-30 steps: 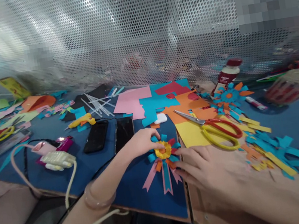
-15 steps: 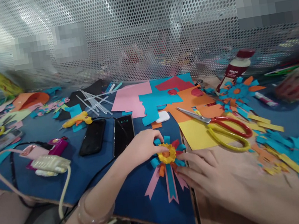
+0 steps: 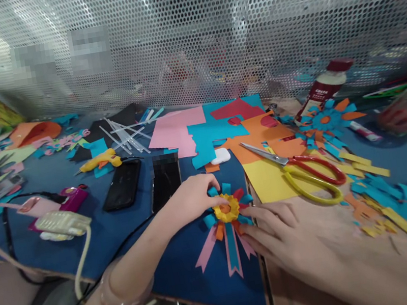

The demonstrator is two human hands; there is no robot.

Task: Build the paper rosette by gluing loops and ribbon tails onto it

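Observation:
A layered paper flower (image 3: 227,211) lies on the blue table, with a yellow ring at its centre, blue, red and orange loops around it, and pink and blue ribbon tails below. My left hand (image 3: 195,195) reaches in from the upper left, thumb on the yellow ring and curled fingers at the top blue loops. From the right, my right hand (image 3: 278,233) pinches the flower's right-side loops, covering part of them. Just beyond that hand rest scissors (image 3: 290,164) with red and yellow handles, partly on a yellow paper sheet (image 3: 266,184).
Coloured paper sheets (image 3: 177,131) lie behind the flower. To the left are two phones (image 3: 122,185), a yellow glue gun (image 3: 100,160), glue sticks (image 3: 127,133) and a plugged power strip (image 3: 61,216). At right stand a bottle (image 3: 322,87), another paper flower (image 3: 325,120) and paper scraps (image 3: 391,195).
The view has shifted slightly. Both hands stay at the same places on the flower, and the near phone's lit clock display no longer shows.

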